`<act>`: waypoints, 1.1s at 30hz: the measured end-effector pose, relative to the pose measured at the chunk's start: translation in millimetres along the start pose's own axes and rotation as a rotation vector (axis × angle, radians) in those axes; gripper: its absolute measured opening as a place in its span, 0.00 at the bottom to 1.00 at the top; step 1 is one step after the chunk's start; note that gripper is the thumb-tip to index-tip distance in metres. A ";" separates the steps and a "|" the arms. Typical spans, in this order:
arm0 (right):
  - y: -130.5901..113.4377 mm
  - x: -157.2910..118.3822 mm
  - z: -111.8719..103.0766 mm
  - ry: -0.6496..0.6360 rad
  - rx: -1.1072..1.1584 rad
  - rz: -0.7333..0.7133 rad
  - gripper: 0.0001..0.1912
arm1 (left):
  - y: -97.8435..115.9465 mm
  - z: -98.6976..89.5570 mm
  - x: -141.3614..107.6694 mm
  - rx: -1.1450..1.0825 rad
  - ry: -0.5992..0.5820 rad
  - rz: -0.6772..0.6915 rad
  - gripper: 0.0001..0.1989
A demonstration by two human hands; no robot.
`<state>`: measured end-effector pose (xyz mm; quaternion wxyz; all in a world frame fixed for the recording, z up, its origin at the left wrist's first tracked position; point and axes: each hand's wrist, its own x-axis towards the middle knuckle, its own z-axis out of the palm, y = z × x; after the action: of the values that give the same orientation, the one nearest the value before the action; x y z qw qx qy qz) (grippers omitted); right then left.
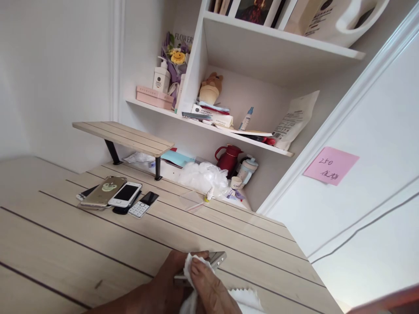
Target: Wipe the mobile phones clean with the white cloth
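1. While the left hand (170, 272) closes its fingers narrowly around a silver-edged phone (218, 259) low in view, towards six o'clock, the right hand (211, 285) presses a white cloth (189, 267) over it.
2. Look at that phone: its far end pokes out at two o'clock with small round buttons on the edge, but hands and cloth smother the middle, and I cannot tell which face is being covered!
3. Right fingers bunch tightly on the cloth; left fingers underneath are hidden, and both wrists run off the bottom.
4. Another white piece (247, 298), zigzag-edged, lies at four o'clock from the hands, cut by the frame; whether it joins the held cloth I cannot tell.
5. Between ten and eleven, on the planked table (98, 244), a gold phone (103, 192) with a frog picture half buries another handset, a white phone (125, 194) overlaps a black one, and a keypad phone (144, 205) sits alongside.
6. Up at twelve, crumpled translucent plastic (204, 179) partly blocks the red jug (229, 158).
7. At two, a pink note (331, 165) reads "250"; its lower scrawl is hard to make out.
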<state>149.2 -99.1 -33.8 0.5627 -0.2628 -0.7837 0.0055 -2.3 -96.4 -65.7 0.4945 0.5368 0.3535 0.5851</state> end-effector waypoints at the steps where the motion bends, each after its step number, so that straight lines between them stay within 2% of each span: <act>1: 0.4 -0.9 0.4 -0.004 -0.006 0.004 0.20 | 3.1 1.7 0.6 -0.038 -0.008 -0.017 0.27; 5: -3.5 6.3 -4.4 0.045 -0.067 0.023 0.22 | 35.9 8.9 6.8 -0.040 -0.113 -0.038 0.18; 7: -2.6 14.6 -11.5 0.072 -0.096 0.053 0.21 | 57.0 11.0 10.4 0.033 -0.253 -0.056 0.16; 9: 2.0 22.7 -20.2 0.072 -0.094 0.118 0.18 | 72.4 11.6 12.8 0.048 -0.268 -0.034 0.16; 11: 7.2 27.9 -27.4 0.062 -0.090 0.190 0.17 | 78.9 11.1 13.5 0.047 -0.255 -0.013 0.16; 13: 8.5 28.7 -29.8 0.073 -0.115 0.222 0.16 | 77.4 10.4 13.2 0.044 -0.248 -0.012 0.15; 17: -6.3 19.1 -16.4 0.106 -0.147 0.106 0.22 | 64.1 11.8 11.6 0.041 -0.244 -0.059 0.19; 19: -15.6 14.8 -7.9 0.083 -0.116 0.056 0.25 | 60.0 13.4 10.9 0.041 -0.164 -0.041 0.23; 21: -18.5 14.9 -5.5 0.065 -0.086 0.052 0.23 | 61.7 14.6 10.9 0.036 -0.126 -0.025 0.24; 25: 0.8 27.2 -24.6 0.044 -0.090 0.180 0.16 | 76.2 14.5 13.2 0.047 -0.266 -0.064 0.17; 29: 22.5 34.5 -45.0 -0.055 -0.149 0.305 0.16 | 79.6 13.4 15.1 0.054 -0.272 -0.029 0.18; 31: 19.5 30.3 -41.5 -0.025 -0.151 0.298 0.16 | 75.0 13.0 14.8 0.059 -0.258 -0.020 0.17; 33: 7.2 22.8 -29.0 0.039 -0.139 0.232 0.17 | 68.5 12.3 14.0 0.070 -0.262 -0.016 0.17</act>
<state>172.6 -91.6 -5.4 0.5541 -0.3899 -0.7354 0.0112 -3.0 -102.3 5.1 0.5222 0.6227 0.3104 0.4931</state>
